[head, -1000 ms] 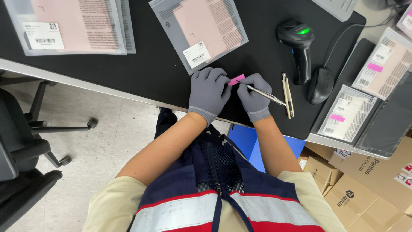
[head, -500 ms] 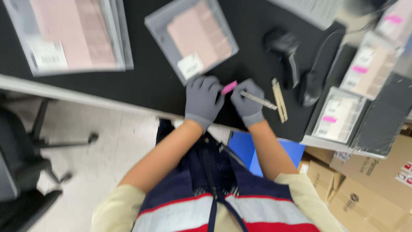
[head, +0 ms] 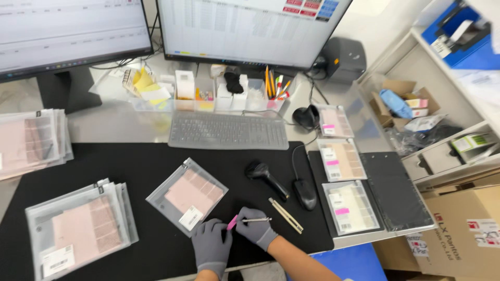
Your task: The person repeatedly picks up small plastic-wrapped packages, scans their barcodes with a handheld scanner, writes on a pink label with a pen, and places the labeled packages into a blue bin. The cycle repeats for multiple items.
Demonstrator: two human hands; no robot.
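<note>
Both my hands wear grey gloves and meet at the near edge of a black desk mat (head: 156, 171). My left hand (head: 211, 245) pinches a small pink tag (head: 232, 222). My right hand (head: 256, 229) holds metal tweezers (head: 256, 220) whose tips touch the pink tag. Just left of my hands lies a clear zip pouch (head: 186, 195) with a pinkish sheet and a white label. A cream-coloured utility knife (head: 285, 215) lies right of my right hand.
A black barcode scanner (head: 266, 178) and a mouse (head: 303, 192) sit to the right. Pouch stacks (head: 78, 229) lie at left. Trays with pink tags (head: 350, 207) line the right side. Behind are a keyboard (head: 228, 131), a desk organiser (head: 208, 93), two monitors (head: 245, 26) and cardboard boxes (head: 458, 234).
The view has lifted from looking down at my body to take in the whole desk and monitors. My hands keep the same hold on the pink tag and tweezers.
</note>
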